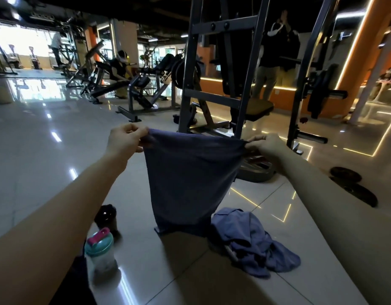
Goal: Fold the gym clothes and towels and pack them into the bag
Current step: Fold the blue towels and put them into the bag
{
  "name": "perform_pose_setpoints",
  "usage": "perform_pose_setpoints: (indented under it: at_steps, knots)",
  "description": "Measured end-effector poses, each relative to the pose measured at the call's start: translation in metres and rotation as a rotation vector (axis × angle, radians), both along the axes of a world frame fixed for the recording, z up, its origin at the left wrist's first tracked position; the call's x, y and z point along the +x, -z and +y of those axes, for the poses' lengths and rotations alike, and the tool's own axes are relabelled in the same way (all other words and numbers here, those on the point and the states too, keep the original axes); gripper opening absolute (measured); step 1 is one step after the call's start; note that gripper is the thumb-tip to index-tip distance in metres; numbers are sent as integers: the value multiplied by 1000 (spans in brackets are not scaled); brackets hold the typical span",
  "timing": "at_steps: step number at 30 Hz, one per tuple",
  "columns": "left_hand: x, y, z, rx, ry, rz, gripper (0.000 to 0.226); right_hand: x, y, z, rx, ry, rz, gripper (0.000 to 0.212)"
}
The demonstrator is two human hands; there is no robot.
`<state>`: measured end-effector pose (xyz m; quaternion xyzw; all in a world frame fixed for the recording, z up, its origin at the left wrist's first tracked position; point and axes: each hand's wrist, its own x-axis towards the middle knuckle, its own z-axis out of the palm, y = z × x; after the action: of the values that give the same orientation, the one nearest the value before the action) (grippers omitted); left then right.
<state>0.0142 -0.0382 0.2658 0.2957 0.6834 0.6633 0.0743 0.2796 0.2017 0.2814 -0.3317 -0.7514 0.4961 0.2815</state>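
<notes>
The left hand (124, 139) and right hand (265, 146) each pinch a top corner of the blue cloth (190, 183), hanging above the floor (47, 161).

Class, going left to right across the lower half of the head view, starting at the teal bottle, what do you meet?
teal bottle → held dark blue garment → crumpled light blue clothes → black weight plates

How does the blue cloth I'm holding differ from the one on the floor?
The held cloth hangs spread between the left hand and right hand; the floor cloth lies crumpled, untouched. The held cloth is darker; the floor cloth paler. Both are blue fabric.
</notes>
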Motion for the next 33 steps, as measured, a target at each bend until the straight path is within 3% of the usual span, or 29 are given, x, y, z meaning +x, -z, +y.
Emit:
perform_pose_setpoints:
  at_steps: [6,15,18,22,27,31,33]
  knots:
    - [5,11,-57,-578,187,113,10,41,11,-24,-88,-272,-346,19]
    - [23,58,-86,-1031,643,1,8,67,49,-51,-226,-562,-739,14]
    - [33,75,-85,-1163,776,-86,13,75,68,-60,-330,-604,-776,15]
    - [31,105,-77,-1231,752,-144,11,78,104,-68,-447,-517,-708,17]
    - [27,142,-64,-1296,708,-154,15,76,149,-65,-534,-493,-880,9]
    - [27,178,-63,-1332,741,-229,18,69,174,-55,-570,-508,-1044,36]
    - [29,201,-63,-1335,739,-295,20,64,189,-51,-559,-491,-1096,37]
